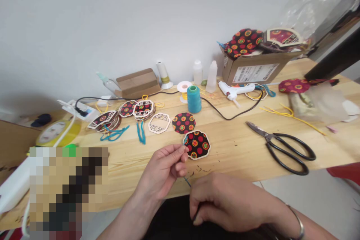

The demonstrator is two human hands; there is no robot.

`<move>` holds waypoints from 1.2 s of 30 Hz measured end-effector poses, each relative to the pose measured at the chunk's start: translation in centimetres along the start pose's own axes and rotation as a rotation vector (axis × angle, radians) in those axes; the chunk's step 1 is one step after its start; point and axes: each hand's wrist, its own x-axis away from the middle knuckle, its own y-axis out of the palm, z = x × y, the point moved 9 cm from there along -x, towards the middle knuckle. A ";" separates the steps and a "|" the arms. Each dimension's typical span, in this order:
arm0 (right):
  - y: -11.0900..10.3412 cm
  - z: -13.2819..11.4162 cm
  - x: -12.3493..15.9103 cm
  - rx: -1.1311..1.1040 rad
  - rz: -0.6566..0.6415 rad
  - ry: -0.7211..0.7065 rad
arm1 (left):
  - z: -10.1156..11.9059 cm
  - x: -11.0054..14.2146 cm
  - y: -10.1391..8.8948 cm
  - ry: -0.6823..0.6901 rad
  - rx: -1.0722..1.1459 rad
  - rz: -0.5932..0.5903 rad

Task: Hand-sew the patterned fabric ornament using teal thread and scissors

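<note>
My left hand (168, 165) pinches a teal thread (187, 182) between thumb and index finger, just in front of a wooden-framed fabric piece (200, 145). That piece is black with red and orange flower prints. Lower down, over the table's front edge, my right hand (222, 200) is closed, and the thread runs into it from my left hand. Its fingertips are partly hidden. Behind the framed piece lies a patterned fabric disc (183, 123), and left of that a bare openwork wooden frame (159, 123). A teal thread cone (194, 100) stands upright behind them.
Black-handled scissors (281, 146) lie at right, open-bladed. A white glue gun (236, 89) with a black cord rests behind. Finished ornaments (143, 109) with teal tassels lie left. A cardboard box (250, 68) stands at the back right, yellow tape (60, 133) at the left.
</note>
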 end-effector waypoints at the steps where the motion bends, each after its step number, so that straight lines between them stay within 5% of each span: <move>1: -0.8 0.2 0.3 -0.044 0.029 0.009 | 0.2 0.0 -0.1 0.013 0.005 -0.003; 3: -3.6 1.3 1.0 -0.144 0.210 0.063 | 0.6 0.0 -0.3 0.041 -0.001 -0.001; 6: -8.7 3.9 2.9 -0.284 0.671 0.180 | 1.1 0.1 -0.6 0.073 -0.012 0.025; 8: -10.1 4.8 3.5 -0.428 0.838 0.175 | 1.4 0.2 -0.6 0.083 -0.005 0.040; 13: -6.8 4.9 0.0 -1.100 0.643 0.161 | 2.1 0.7 -0.5 0.114 0.011 0.064; 18: -5.2 4.0 -3.2 -1.283 0.502 0.223 | 2.5 1.3 -0.9 0.155 0.030 0.081; 36: -13.1 -1.4 -5.6 -1.190 0.483 -0.081 | 2.2 0.9 -2.0 0.209 0.120 0.102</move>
